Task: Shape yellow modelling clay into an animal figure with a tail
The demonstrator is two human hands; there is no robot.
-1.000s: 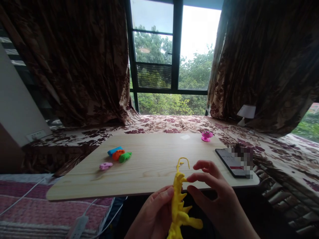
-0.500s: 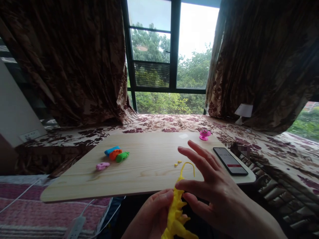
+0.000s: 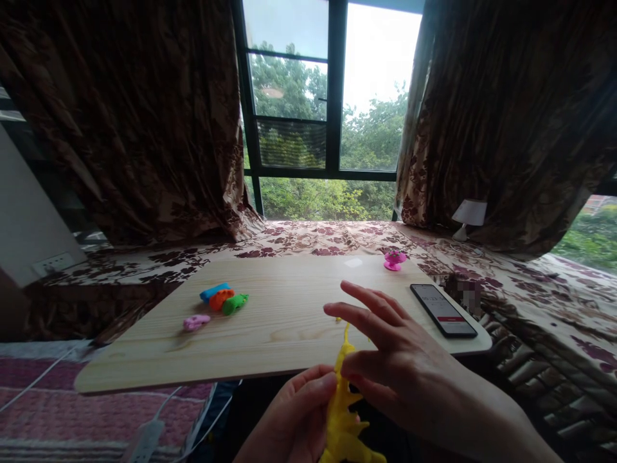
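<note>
A spiky yellow figure [image 3: 341, 421], apparently modelling clay, stands roughly upright at the front edge of the table. My left hand [image 3: 296, 411] grips its side, thumb pressed against the body. From the right, my right hand [image 3: 405, 354] pinches the figure's upper part between thumb and index finger, while its other fingers stretch out above. A thin yellow strand rises from the top of the figure, partly behind my right fingers. Yellow crumbs [image 3: 338, 319] lie on the table just beyond, mostly covered by that hand.
On the wooden table [image 3: 270, 347] lie blue [image 3: 215, 291], orange [image 3: 222, 300] and green [image 3: 235, 304] clay lumps, with a pink lump [image 3: 196, 322] nearby. A magenta piece [image 3: 395, 259] stands at the back right. A phone [image 3: 443, 312] rests along the right edge.
My right hand has moved in over the figure from the right, and its thumb and index finger have closed on the upper part. My left hand keeps its hold.
</note>
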